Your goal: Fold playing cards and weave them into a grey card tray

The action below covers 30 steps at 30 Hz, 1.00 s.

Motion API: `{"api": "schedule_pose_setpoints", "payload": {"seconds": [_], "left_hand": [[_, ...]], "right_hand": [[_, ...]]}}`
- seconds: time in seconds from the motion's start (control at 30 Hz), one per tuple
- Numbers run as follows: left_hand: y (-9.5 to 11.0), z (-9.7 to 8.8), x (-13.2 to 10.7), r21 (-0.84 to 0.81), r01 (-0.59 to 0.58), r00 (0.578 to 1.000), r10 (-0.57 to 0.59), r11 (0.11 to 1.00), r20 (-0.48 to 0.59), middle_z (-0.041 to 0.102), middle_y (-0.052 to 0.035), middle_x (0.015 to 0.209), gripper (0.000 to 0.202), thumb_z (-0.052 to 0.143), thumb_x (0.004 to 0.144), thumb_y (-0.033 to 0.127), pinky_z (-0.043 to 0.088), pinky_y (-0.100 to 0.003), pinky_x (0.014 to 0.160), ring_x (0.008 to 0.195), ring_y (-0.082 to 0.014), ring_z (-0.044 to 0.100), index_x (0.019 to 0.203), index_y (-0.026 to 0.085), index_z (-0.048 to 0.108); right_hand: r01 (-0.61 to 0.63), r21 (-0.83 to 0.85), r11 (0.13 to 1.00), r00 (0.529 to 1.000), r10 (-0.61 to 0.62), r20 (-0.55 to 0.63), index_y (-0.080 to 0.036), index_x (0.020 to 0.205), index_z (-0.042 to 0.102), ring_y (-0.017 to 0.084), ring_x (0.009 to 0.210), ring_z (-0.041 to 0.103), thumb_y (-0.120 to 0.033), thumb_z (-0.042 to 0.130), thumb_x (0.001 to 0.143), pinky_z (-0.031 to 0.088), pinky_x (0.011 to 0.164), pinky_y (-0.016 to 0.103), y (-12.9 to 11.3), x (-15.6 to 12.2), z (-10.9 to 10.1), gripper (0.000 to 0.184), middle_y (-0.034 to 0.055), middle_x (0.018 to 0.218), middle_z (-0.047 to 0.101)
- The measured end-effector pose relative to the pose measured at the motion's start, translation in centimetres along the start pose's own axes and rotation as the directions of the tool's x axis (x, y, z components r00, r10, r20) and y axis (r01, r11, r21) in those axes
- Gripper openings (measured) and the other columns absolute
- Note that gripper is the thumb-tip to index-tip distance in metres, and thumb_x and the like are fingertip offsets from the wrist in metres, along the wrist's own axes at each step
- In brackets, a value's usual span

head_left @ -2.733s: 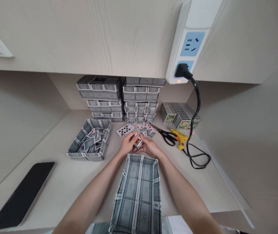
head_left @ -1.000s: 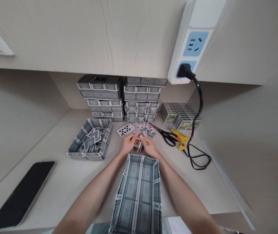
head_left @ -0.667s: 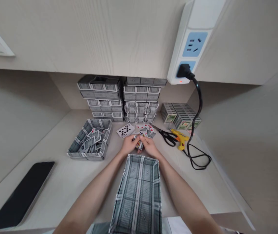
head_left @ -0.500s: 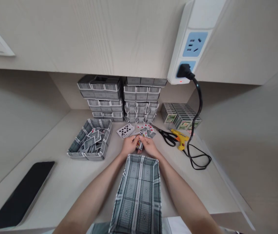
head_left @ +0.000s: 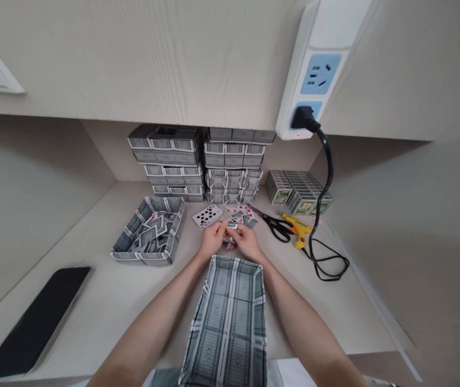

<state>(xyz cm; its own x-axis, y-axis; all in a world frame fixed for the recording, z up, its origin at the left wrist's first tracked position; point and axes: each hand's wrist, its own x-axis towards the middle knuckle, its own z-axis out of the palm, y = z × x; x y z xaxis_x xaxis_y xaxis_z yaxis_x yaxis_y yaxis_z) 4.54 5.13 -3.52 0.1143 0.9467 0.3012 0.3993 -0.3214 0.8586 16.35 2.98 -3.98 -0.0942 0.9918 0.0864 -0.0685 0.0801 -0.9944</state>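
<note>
Between my two hands is a playing card [head_left: 228, 236], its picture face up and one edge seemingly folded over. My left hand [head_left: 211, 239] pinches its left side, while my right hand [head_left: 247, 242] grips the right side with the thumb on top. Just beyond the fingers lie loose playing cards [head_left: 207, 216], some face up and some smaller or folded. Nearer to me, between my forearms, is a long open box made of playing cards [head_left: 230, 317], with grey patterned backs showing. The fingers partly cover the held card.
At left stands a card-made box [head_left: 169, 252] holding folded cards. A black phone-like slab [head_left: 36, 322] lies front left. Behind are stacked card boxes [head_left: 233, 156]. To the right are scissors [head_left: 278, 228], a yellow glue gun [head_left: 300, 228] with its cord, card packs [head_left: 302, 191] and a power strip [head_left: 310, 70].
The held card has turned slightly between my fingers, and a pale folded edge now shows at its top. My hands have shifted only a little; the boxes and tools stay put.
</note>
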Motion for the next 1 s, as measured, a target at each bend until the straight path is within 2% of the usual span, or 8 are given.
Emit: {"api": "schedule_pose_setpoints", "payload": {"seconds": [0.1, 0.17, 0.4, 0.5, 0.63, 0.8, 0.9, 1.0], "left_hand": [[0.0, 0.0, 0.1, -0.162, -0.021, 0.999, 0.027, 0.987, 0.035, 0.064, -0.0025, 0.076, 0.031, 0.045, 0.076, 0.040, 0.045, -0.022, 0.061, 0.068, -0.0131, 0.058, 0.090, 0.015, 0.057], [-0.2, 0.1, 0.1, -0.249, -0.027, 0.998, 0.040, 0.968, 0.050, 0.064, -0.0047, 0.085, 0.033, 0.049, 0.074, 0.037, 0.046, -0.024, 0.065, 0.074, -0.0139, 0.059, 0.099, 0.016, 0.053], [-0.9, 0.3, 0.2, -0.273, -0.009, 0.995, 0.035, 0.962, 0.089, 0.061, -0.0075, 0.097, 0.032, 0.052, 0.073, 0.030, 0.049, -0.026, 0.066, 0.076, -0.0147, 0.061, 0.102, 0.017, 0.051], [-0.9, 0.3, 0.1, -0.232, -0.004, 0.996, 0.024, 0.973, 0.084, 0.062, -0.0065, 0.095, 0.030, 0.047, 0.076, 0.029, 0.050, -0.026, 0.066, 0.077, -0.0150, 0.060, 0.104, 0.017, 0.052], [-0.4, 0.1, -0.2, -0.118, -0.018, 0.999, 0.022, 0.993, 0.035, 0.062, -0.0045, 0.094, 0.030, 0.040, 0.080, 0.029, 0.050, -0.025, 0.061, 0.073, -0.0143, 0.059, 0.106, 0.020, 0.052], [0.1, -0.2, -0.3, -0.028, -0.049, 0.999, 0.049, 0.998, -0.016, 0.062, -0.0051, 0.092, 0.030, 0.033, 0.082, 0.024, 0.048, -0.026, 0.065, 0.074, -0.0140, 0.058, 0.104, 0.018, 0.053], [0.0, -0.2, -0.2, 0.007, -0.154, 0.988, 0.154, 0.988, -0.024, 0.060, -0.0051, 0.096, 0.026, 0.036, 0.081, 0.020, 0.047, -0.027, 0.073, 0.083, -0.0143, 0.057, 0.098, 0.018, 0.056], [-0.1, -0.4, -0.2, 0.093, -0.309, 0.950, 0.312, 0.947, -0.016, 0.057, -0.0041, 0.105, 0.029, 0.037, 0.078, 0.012, 0.042, -0.031, 0.085, 0.098, -0.0146, 0.051, 0.096, 0.020, 0.057]], "right_hand": [[-0.004, 0.018, 1.000, 0.999, 0.005, -0.044, -0.019, 0.081, 0.050, 0.013, 0.038, 0.052, -0.044, 0.052, 0.072, 0.042, 0.041, 0.025, 0.4, 0.2, 0.0, 0.027, -0.0040, 0.045, 0.055], [-0.003, 0.023, 1.000, 0.999, 0.004, -0.053, -0.019, 0.088, 0.050, 0.013, 0.038, 0.052, -0.044, 0.051, 0.072, 0.044, 0.042, 0.026, 0.5, 0.3, -0.1, 0.029, -0.0040, 0.047, 0.054], [-0.007, 0.063, 0.998, 0.999, 0.009, -0.040, -0.019, 0.103, 0.046, 0.013, 0.043, 0.054, -0.040, 0.049, 0.073, 0.047, 0.048, 0.029, 0.7, 0.4, -0.5, 0.037, 0.0008, 0.069, 0.061], [0.009, 0.042, 0.999, 0.999, -0.007, -0.051, -0.019, 0.106, 0.047, 0.014, 0.051, 0.056, -0.039, 0.049, 0.073, 0.048, 0.052, 0.031, 0.8, 0.5, -0.6, 0.038, 0.0033, 0.080, 0.062], [0.054, -0.026, 0.998, 0.992, -0.056, -0.113, -0.020, 0.103, 0.052, 0.016, 0.072, 0.058, -0.036, 0.053, 0.070, 0.048, 0.065, 0.031, 0.5, 0.5, -0.8, 0.037, 0.0044, 0.091, 0.061], [0.024, 0.030, 0.999, 0.998, -0.022, -0.060, -0.020, 0.105, 0.052, 0.015, 0.067, 0.056, -0.031, 0.055, 0.069, 0.047, 0.060, 0.028, -0.2, 0.1, -0.8, 0.038, 0.0038, 0.084, 0.062], [0.033, 0.012, 0.999, 0.996, -0.031, -0.088, -0.020, 0.100, 0.054, 0.014, 0.068, 0.055, -0.025, 0.055, 0.067, 0.045, 0.061, 0.027, -0.1, 0.0, -0.9, 0.033, 0.0023, 0.084, 0.061], [0.056, -0.006, 0.998, 0.996, -0.056, -0.075, -0.020, 0.095, 0.057, 0.015, 0.070, 0.053, -0.017, 0.053, 0.063, 0.044, 0.064, 0.027, 0.3, 0.1, -1.0, 0.032, 0.0007, 0.085, 0.061]]}}
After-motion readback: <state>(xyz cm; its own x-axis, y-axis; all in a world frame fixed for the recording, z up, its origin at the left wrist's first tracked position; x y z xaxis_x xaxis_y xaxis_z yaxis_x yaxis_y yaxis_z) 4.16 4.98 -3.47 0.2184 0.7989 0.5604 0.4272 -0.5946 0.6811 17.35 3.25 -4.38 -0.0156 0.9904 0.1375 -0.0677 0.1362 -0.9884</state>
